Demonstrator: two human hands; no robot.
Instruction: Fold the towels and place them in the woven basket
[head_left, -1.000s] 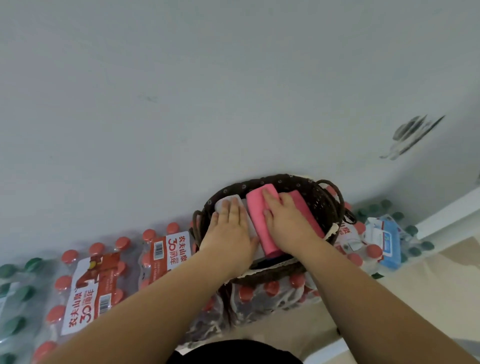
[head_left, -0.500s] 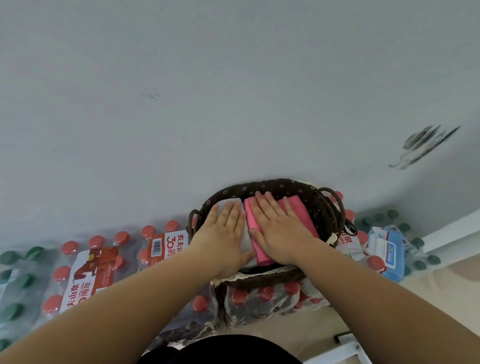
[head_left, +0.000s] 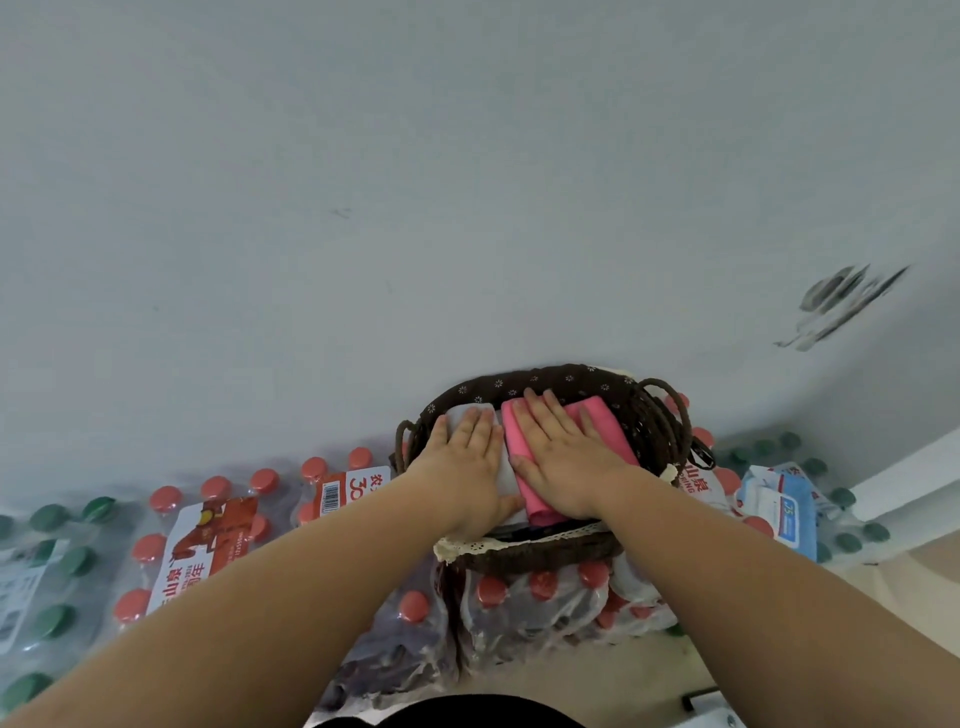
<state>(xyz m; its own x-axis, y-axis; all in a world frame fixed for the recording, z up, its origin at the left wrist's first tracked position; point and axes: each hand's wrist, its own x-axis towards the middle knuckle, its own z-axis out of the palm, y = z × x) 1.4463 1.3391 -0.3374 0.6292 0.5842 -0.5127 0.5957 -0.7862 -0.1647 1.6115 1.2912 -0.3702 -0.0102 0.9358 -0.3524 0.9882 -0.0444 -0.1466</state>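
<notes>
A dark brown woven basket (head_left: 649, 415) with a lace-trimmed liner stands against the wall on top of shrink-wrapped bottle packs. Inside it lie a folded white towel (head_left: 460, 413) on the left and a folded pink towel (head_left: 605, 423) on the right, side by side. My left hand (head_left: 467, 462) presses flat on the white towel with straight fingers. On the pink towel my right hand (head_left: 563, 457) lies flat, fingers spread. Both hands hide most of the towels.
Packs of red-capped water bottles (head_left: 202, 540) sit left of and under the basket, with green-capped packs (head_left: 47, 571) at the far left. A blue and white pack (head_left: 784, 509) lies to the right. The grey wall (head_left: 467, 182) rises just behind the basket.
My right hand has flattened and spread across the pink towel, which a second ago it held at the edge. The left hand stays pressed on the white towel.
</notes>
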